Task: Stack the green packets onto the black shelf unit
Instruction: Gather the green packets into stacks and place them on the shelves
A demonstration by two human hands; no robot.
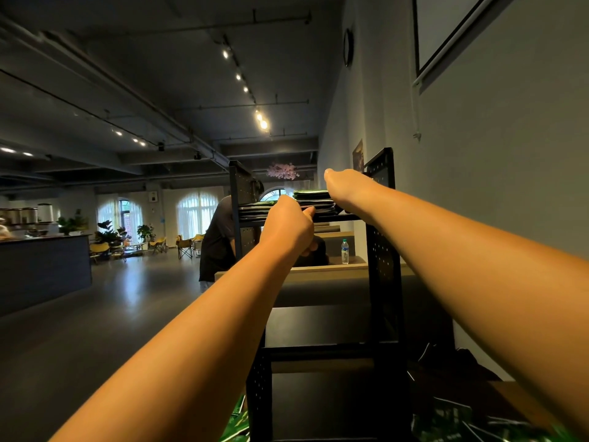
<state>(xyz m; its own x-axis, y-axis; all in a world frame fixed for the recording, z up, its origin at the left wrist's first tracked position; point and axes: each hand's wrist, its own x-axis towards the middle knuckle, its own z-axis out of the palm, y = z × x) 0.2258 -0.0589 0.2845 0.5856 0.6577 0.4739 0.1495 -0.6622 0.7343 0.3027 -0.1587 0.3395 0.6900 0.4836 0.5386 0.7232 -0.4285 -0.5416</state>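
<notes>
The black shelf unit (381, 250) stands straight ahead against the right wall. Two low stacks of green packets (310, 195) lie on its top shelf, the right stack higher than the left. My left hand (288, 226) is at the shelf's front edge with its fingers curled. Its thumb points right along the lower packets. My right hand (342, 191) reaches over the right stack with the wrist bent, and its fingers are hidden behind the wrist. More loose green packets (446, 419) lie low at the foot of the unit.
A person in a dark shirt (218, 237) bends over just behind the shelf unit. A water bottle (345, 252) stands on a bench beyond it. A dark counter (44, 269) fills the left side, with open floor between. The lower shelf (318, 327) is bare.
</notes>
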